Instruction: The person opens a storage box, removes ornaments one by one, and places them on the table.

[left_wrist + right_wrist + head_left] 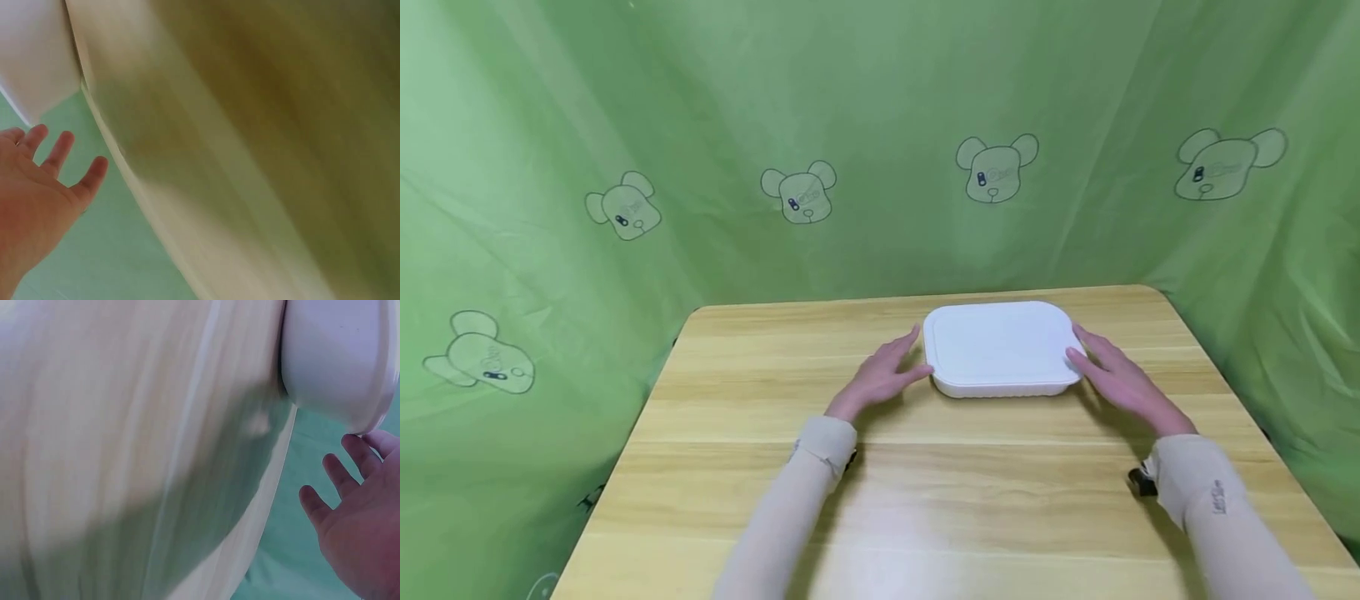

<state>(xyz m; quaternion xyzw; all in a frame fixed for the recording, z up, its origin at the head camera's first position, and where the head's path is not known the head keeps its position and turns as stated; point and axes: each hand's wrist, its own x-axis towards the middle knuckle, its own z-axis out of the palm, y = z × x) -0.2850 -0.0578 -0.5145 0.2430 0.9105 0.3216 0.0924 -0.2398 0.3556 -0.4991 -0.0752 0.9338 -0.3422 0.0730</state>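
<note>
A white rectangular lidded container [1003, 343] with rounded corners lies flat toward the back of the wooden table, right of the middle. At its left side is my left hand [880, 379], fingers spread and extended; the thumb tip meets the left front corner, while the other fingertips appear just short of the wall. My right hand [1112, 375] stands at the opposite side, its thumb against the lid's right edge and the fingers extended along that side. In the right wrist view, fingertips of the right hand [359, 506] reach the rim of the container [337, 356].
The wooden table [880, 517] has rounded back corners and ends at a green curtain [895, 83] printed with bear heads. More curtain hangs along the left and right sides. A small black device [1142, 482] sits under the right sleeve cuff.
</note>
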